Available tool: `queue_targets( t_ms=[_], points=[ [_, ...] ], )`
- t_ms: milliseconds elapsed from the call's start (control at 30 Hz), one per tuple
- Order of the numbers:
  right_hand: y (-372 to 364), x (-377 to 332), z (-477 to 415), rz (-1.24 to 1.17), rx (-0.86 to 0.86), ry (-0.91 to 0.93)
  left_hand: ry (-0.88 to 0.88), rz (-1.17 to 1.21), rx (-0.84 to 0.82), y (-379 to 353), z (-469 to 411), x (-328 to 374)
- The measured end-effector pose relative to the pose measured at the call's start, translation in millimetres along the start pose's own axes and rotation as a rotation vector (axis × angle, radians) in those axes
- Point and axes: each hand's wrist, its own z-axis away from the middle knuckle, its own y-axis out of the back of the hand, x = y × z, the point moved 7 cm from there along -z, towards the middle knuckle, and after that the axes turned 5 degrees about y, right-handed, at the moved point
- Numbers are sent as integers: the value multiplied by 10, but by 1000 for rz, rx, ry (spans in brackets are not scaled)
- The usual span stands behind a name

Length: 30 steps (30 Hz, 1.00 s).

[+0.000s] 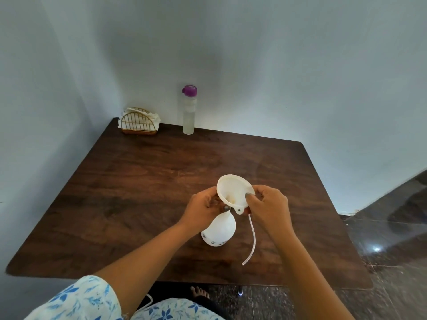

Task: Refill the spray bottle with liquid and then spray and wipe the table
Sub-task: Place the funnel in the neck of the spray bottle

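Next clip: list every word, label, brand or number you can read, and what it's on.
None legible.
On the white plastic spray bottle: small dark marks near the base, too blurred to read.
On the white plastic funnel: none.
On the clear tall bottle with purple cap: no label visible.

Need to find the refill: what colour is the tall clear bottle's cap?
The cap is purple, best seen in the head view.

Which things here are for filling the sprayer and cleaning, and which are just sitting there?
For the job: funnel, white spray bottle, its tube, purple-capped bottle of liquid, table.
Just sitting there: wire napkin holder, though its napkins might do the wiping.
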Motion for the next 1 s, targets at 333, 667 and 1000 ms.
queue_targets(
  t_ms=[333,667,1000],
  points=[
    [-122,44,148,188,-41,16,23,78,-16,-24,94,-72],
    [-10,50,60,288,-41,155,92,17,-54,-50,162,-195],
    [-427,-192,-13,343,-693,384,153,-94,-14,-45,197,-133]
  ],
)
